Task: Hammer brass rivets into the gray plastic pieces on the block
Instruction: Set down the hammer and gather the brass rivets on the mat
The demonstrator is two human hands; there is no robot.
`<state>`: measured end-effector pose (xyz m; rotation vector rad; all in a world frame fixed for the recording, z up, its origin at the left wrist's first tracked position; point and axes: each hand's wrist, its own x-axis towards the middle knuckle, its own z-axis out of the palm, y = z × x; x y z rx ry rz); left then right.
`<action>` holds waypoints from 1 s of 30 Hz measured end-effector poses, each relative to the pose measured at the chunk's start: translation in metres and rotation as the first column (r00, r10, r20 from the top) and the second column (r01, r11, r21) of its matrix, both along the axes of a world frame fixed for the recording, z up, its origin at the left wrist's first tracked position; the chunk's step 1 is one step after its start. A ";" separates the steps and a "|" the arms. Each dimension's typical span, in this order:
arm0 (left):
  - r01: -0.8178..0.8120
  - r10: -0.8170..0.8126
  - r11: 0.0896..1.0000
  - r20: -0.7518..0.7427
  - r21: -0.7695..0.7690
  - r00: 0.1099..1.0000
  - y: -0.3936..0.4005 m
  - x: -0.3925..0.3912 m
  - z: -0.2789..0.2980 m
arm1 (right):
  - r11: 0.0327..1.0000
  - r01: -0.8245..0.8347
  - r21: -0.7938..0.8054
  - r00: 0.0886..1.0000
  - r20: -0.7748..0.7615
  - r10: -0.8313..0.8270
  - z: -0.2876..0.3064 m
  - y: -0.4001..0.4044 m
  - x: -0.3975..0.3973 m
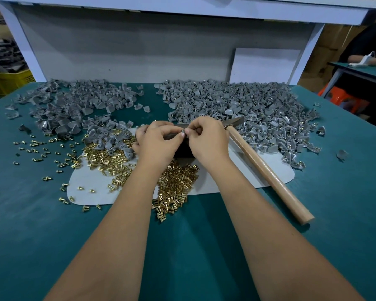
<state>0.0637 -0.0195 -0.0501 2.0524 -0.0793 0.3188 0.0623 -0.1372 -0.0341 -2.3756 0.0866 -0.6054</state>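
Both hands, left hand (155, 141) and right hand (206, 137), pinch 1 small gray piece (182, 134) over the dark block (182, 149), likely seating a rivet, while the hammer (267, 170) lies just right.

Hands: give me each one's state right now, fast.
Left hand: fingers curled, pinching a small gray plastic piece above the block.
Right hand: fingers curled, pinching at the same piece; the hammer lies unheld.

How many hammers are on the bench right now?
1. The hammer lies on the table to the right of both hands, its head against the right gray pile. Another could be buried under the piles.
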 end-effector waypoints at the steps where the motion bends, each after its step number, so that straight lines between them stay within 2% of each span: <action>1: 0.019 -0.019 1.000 0.000 -0.025 1.000 0.001 0.001 0.000 | 1.000 -0.011 -0.013 1.000 0.013 0.012 -0.001 0.000 0.000; 4: 0.052 -0.052 0.995 0.000 -0.081 0.999 0.002 0.002 0.000 | 0.997 -0.063 0.049 0.998 0.033 0.061 -0.003 -0.003 0.001; 8: 0.020 -0.020 0.999 0.004 -0.042 1.000 0.002 0.001 0.001 | 0.922 -0.086 0.379 0.996 0.035 0.078 0.002 -0.007 -0.001; 11: 0.021 -0.022 0.998 -0.011 -0.054 1.000 0.003 0.002 0.001 | 0.903 -0.085 0.420 0.996 0.020 0.084 0.004 -0.008 -0.001; 16: 0.044 -0.045 0.995 -0.009 -0.088 0.999 0.002 0.004 -0.002 | 0.947 -0.126 0.297 0.992 0.037 0.121 0.002 -0.009 -0.001; 24: 0.033 -0.032 0.998 0.028 -0.045 0.999 0.002 0.006 -0.003 | 0.962 -0.131 0.238 0.991 0.025 0.129 0.003 -0.010 -0.002; 27: -0.007 0.007 1.000 0.027 -0.003 1.000 0.000 0.004 -0.003 | 0.991 -0.020 0.134 0.999 0.047 0.014 0.010 -0.018 -0.004; 30: -0.032 0.031 0.998 0.027 0.045 0.999 -0.001 0.002 -0.001 | 0.963 0.226 -0.144 0.974 0.016 -0.226 0.017 -0.040 -0.010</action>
